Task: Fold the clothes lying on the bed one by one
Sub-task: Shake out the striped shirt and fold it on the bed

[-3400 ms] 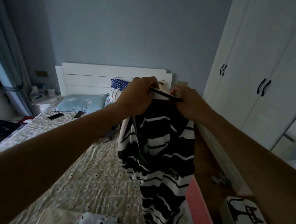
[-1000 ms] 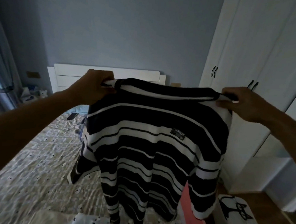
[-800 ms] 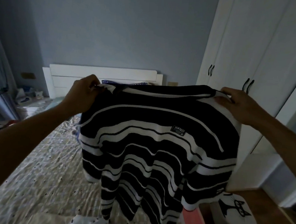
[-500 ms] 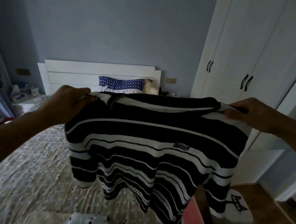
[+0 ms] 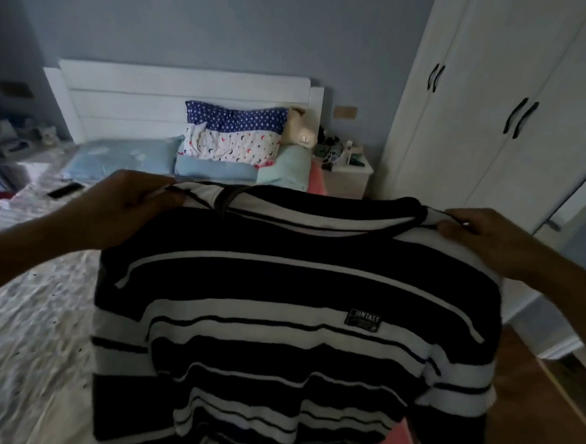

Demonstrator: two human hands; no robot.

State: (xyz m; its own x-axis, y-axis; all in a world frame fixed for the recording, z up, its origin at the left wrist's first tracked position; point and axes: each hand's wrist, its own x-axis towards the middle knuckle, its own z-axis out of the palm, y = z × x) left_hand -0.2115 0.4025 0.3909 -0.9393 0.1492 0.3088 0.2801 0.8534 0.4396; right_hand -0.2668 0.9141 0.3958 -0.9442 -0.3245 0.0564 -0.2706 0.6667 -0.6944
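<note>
A black-and-white striped sweater [image 5: 288, 324] hangs spread out in front of me above the bed [image 5: 28, 325], with a small label on its chest. My left hand [image 5: 127, 208] grips its left shoulder next to the collar. My right hand [image 5: 483, 233] pinches the right shoulder. The sweater's lower part runs out of the bottom of the view and hides the near end of the bed.
Pillows [image 5: 231, 139] and a soft toy lie against the white headboard [image 5: 183, 91]. A phone [image 5: 65, 190] lies on the bed's left side. A cluttered nightstand [image 5: 348, 172] and a white wardrobe [image 5: 504, 107] stand on the right, beside wooden floor [image 5: 541, 408].
My hands moved apart from the bunched sweater and spread it wide by the shoulders. Over the last second they have lowered it toward the bed, and my view has tilted down.
</note>
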